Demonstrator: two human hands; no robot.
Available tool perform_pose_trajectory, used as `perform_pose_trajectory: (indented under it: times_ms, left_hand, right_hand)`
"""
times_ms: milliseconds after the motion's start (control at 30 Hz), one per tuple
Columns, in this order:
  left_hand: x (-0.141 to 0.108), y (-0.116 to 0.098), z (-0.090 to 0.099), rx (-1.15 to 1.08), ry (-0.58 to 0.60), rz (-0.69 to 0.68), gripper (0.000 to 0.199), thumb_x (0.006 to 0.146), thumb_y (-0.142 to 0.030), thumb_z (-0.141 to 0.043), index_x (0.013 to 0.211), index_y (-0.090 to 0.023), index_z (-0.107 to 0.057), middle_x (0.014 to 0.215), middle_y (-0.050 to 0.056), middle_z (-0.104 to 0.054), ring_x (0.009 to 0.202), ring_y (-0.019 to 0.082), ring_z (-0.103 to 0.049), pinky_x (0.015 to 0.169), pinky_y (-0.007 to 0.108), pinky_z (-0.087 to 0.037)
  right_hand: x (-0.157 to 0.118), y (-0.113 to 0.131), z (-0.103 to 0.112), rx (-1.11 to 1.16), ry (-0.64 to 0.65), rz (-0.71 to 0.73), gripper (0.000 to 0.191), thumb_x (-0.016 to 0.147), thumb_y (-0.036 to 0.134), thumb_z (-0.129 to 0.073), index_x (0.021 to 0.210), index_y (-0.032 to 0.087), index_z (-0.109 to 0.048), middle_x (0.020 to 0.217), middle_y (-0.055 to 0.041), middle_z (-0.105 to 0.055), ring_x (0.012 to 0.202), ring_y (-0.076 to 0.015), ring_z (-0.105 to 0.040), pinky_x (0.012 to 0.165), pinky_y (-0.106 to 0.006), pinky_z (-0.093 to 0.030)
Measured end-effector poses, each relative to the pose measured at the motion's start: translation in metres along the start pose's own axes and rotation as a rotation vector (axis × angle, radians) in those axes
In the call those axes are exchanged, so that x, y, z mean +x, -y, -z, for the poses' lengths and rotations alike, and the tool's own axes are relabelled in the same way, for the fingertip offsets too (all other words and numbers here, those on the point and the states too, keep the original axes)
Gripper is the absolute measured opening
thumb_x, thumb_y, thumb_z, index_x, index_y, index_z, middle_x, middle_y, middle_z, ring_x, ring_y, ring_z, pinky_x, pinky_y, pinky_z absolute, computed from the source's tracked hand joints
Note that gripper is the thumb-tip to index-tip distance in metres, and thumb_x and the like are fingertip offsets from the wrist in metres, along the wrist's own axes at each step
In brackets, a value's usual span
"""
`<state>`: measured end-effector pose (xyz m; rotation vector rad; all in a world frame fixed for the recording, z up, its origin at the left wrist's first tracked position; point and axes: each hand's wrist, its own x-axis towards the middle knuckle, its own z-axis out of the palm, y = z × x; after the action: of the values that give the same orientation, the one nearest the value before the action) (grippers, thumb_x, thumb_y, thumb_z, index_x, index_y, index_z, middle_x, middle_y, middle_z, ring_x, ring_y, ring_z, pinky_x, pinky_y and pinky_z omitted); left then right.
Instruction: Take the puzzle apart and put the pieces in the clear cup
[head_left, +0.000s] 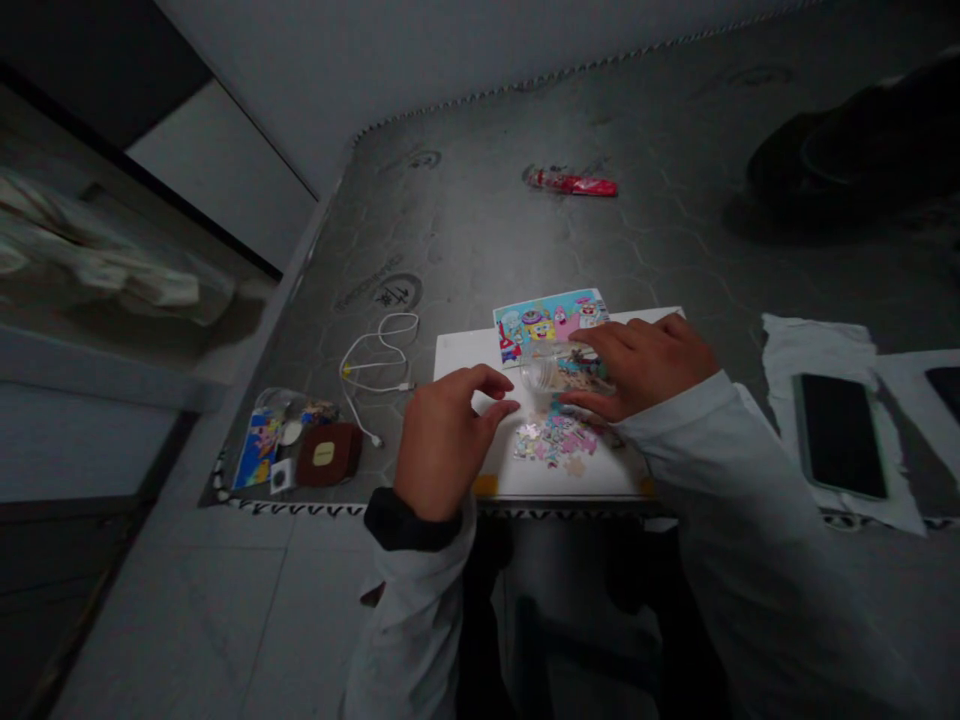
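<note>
Tabletop (465, 240), dark and patterned, gives us our widest support, so we do well to work over the white board (461, 352) near its front edge, where stray bits have a margin to land on. Partly on the board's far side lies the cartoon card (551, 318); we would leave it flat and take care not to drag a sleeve across it. Our right hand (656, 362) is part-closed, thumb and fingers around the sides of the clear jar (561, 370), a grip best made firm but not squeezing. Our left hand (444, 440) holds nothing, thumb and forefinger curved towards each other with a small gap, beside the mouth; that is a good place from which to steady the rim or check a rush. The jar lies tipped well over, mouth to the left, in front of the card; whether it touches the board we cannot tell. Small turns and a low mouth should let its contents out gently. Smallest are the loose pieces (559, 437), heaped on the board just nearer us than the jar, best spread thinly so none hide.
</note>
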<state>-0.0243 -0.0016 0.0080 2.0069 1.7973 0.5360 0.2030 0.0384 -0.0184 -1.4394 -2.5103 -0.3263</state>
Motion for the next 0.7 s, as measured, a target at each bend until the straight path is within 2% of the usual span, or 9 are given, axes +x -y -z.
perform_pose_trajectory:
  times_ms: [100, 200, 300, 500, 567, 700]
  left_hand:
    - [-0.001, 0.004, -0.006, 0.151, 0.276, -0.081, 0.038, 0.076, -0.031, -0.084, 0.11, -0.03, -0.07, 0.109, -0.001, -0.071, 0.083, 0.018, -0.067, 0.075, 0.03, -0.05]
    - [-0.001, 0.005, -0.012, 0.239, 0.406, -0.111, 0.056, 0.072, -0.032, -0.086, 0.123, -0.035, -0.064, 0.123, 0.001, -0.065, 0.092, 0.022, -0.067, 0.075, 0.032, -0.05]
    - [0.002, 0.005, -0.015, 0.24, 0.396, -0.113, 0.048, 0.074, -0.029, -0.084, 0.119, -0.034, -0.066, 0.12, 0.0, -0.065, 0.097, 0.023, -0.066, 0.076, 0.032, -0.049]
    - [0.007, 0.009, -0.015, 0.222, 0.382, -0.077, 0.021, 0.079, -0.028, -0.08, 0.099, -0.029, -0.073, 0.108, -0.001, -0.069, 0.085, 0.018, -0.064, 0.072, 0.029, -0.045]
    - [0.007, 0.01, -0.015, 0.23, 0.367, -0.066, 0.022, 0.079, -0.029, -0.08, 0.1, -0.029, -0.072, 0.105, -0.001, -0.07, 0.085, 0.018, -0.064, 0.072, 0.029, -0.045]
    - [0.006, 0.007, -0.014, 0.205, 0.34, -0.092, 0.04, 0.077, -0.032, -0.082, 0.114, -0.032, -0.067, 0.11, -0.001, -0.07, 0.089, 0.019, -0.065, 0.073, 0.03, -0.046]
  right_hand:
    - [-0.002, -0.004, 0.001, -0.006, 0.001, -0.033, 0.061, 0.084, 0.063, -0.065, 0.124, 0.018, -0.061, 0.111, -0.0132, -0.073, 0.099, -0.0309, -0.066, 0.08, -0.039, -0.034]
    - [-0.004, -0.006, 0.003, 0.004, -0.001, -0.035, 0.06, 0.086, 0.064, -0.062, 0.124, 0.018, -0.062, 0.111, -0.0143, -0.073, 0.099, -0.0312, -0.066, 0.08, -0.04, -0.035]
    - [-0.003, -0.006, 0.004, 0.018, -0.005, -0.035, 0.059, 0.086, 0.063, -0.062, 0.124, 0.017, -0.062, 0.11, -0.0143, -0.073, 0.099, -0.0318, -0.067, 0.08, -0.04, -0.035]
    - [-0.002, -0.006, 0.004, 0.05, 0.017, -0.055, 0.059, 0.086, 0.064, -0.062, 0.124, 0.019, -0.062, 0.113, -0.0141, -0.073, 0.099, -0.0335, -0.066, 0.08, -0.043, -0.037]
    - [-0.002, -0.006, 0.004, 0.071, 0.037, -0.072, 0.059, 0.087, 0.066, -0.059, 0.125, 0.021, -0.061, 0.114, -0.0138, -0.072, 0.101, -0.0346, -0.065, 0.081, -0.044, -0.037]
    - [-0.002, -0.007, 0.004, 0.098, 0.06, -0.082, 0.059, 0.087, 0.065, -0.058, 0.126, 0.02, -0.061, 0.117, -0.0146, -0.072, 0.103, -0.0354, -0.064, 0.083, -0.045, -0.037]
